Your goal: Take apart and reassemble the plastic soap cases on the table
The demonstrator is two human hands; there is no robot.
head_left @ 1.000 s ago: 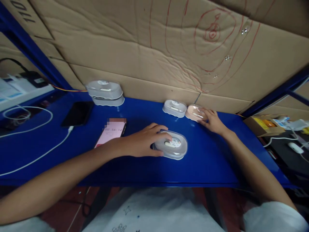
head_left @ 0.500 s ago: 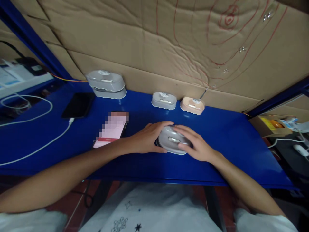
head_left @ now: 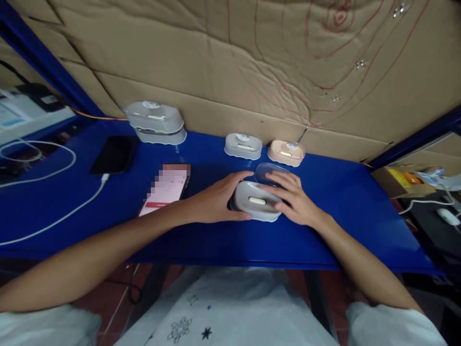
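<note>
"Against the cardboard panel sits the rear of the blue desk. What does it carry?"

"Largest item: the two stacked grey lidded containers, rear left. The lit phone lies nearer the front."

"State of each grip?"

"Left grip: clamped on the left end of the front grey container, fingers behind, thumb in front. Right grip: fingers spread over the clear cover and the container's right side; whether it is closed on the cover, I cannot tell."

"Location of the smaller units?"

"At the rear, the single grey container stands beside the peach container."

"Recommended handling?"

"The offset cover suggests cover handling; its direction is unclear. Brace the container with the left grip. Support the cover by its rim, keep it level and avoid flexing the thin wall. Clear the white handle; a snag could shift the container."
</note>
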